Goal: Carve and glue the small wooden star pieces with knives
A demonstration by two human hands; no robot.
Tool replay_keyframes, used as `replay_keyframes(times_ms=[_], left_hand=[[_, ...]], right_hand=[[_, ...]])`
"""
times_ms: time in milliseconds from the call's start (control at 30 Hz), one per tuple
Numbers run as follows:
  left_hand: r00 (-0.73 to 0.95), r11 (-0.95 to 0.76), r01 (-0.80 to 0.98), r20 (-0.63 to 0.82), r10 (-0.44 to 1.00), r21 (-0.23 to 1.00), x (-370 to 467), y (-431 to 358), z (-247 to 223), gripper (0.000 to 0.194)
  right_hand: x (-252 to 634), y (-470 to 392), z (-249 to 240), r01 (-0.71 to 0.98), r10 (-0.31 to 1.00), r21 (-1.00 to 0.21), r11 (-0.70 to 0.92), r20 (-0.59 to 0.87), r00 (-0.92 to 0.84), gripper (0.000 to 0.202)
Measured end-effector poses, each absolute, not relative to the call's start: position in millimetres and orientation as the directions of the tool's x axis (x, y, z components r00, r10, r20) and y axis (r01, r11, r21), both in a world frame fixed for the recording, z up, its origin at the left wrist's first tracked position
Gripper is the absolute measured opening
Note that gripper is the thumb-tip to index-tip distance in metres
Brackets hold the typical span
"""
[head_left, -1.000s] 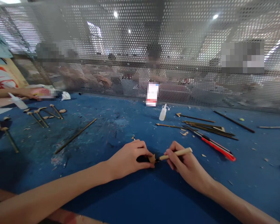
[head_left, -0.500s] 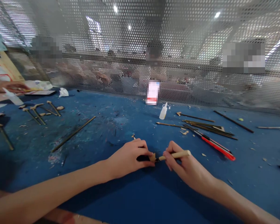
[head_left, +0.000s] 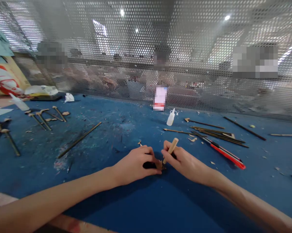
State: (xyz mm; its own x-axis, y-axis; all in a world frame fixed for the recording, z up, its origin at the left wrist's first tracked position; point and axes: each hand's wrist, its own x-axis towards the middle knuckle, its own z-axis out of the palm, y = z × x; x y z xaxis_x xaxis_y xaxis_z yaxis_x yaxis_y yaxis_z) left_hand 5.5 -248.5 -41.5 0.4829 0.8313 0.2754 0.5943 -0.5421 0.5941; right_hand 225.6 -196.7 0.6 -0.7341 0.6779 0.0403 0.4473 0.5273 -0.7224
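Near the centre of the blue table, my left hand (head_left: 139,165) pinches a small light-brown piece (head_left: 158,165) between thumb and fingers. My right hand (head_left: 182,160) is wrapped round a pale wooden handle (head_left: 173,145), tilted steeply, its lower end touching or very close to the small piece. The tip of the handled tool is too small to make out. Just beyond my left hand lies a tiny pointed scrap (head_left: 140,143).
A white squeeze bottle (head_left: 170,118) stands before a phone (head_left: 160,98) at the perforated screen. To the right lie thin dark sticks (head_left: 218,134) and a red cutter (head_left: 228,157). A long stick (head_left: 80,139) and several stick-and-wood pieces (head_left: 40,120) lie left.
The wooden handle has swung from nearly flat to steep, and my right hand has moved slightly left and up. Another person's hand at the far left has withdrawn from the items there.
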Motion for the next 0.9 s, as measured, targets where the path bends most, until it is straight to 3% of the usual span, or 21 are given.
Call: replay_keyframes(times_ms=[167, 400, 900], left_hand=[[0.5, -0.533, 0.602, 0.24, 0.832, 0.595, 5.8, -249.5, -36.4, 0.018], [0.511, -0.54, 0.586, 0.241, 0.825, 0.604, 4.9, -250.0, -35.3, 0.019], [0.536, -0.523, 0.593, 0.184, 0.824, 0.612, 2.2, -247.0, -35.0, 0.025]], right_hand=[[227.8, -193.1, -23.3, 0.41, 0.769, -0.818, 0.404, 0.062, -0.636, 0.031], [228.5, -187.8, -34.3, 0.359, 0.784, -0.888, 0.288, 0.004, -0.621, 0.038], [228.2, -188.7, -31.3, 0.381, 0.776, -0.872, 0.307, -0.003, -0.631, 0.039]])
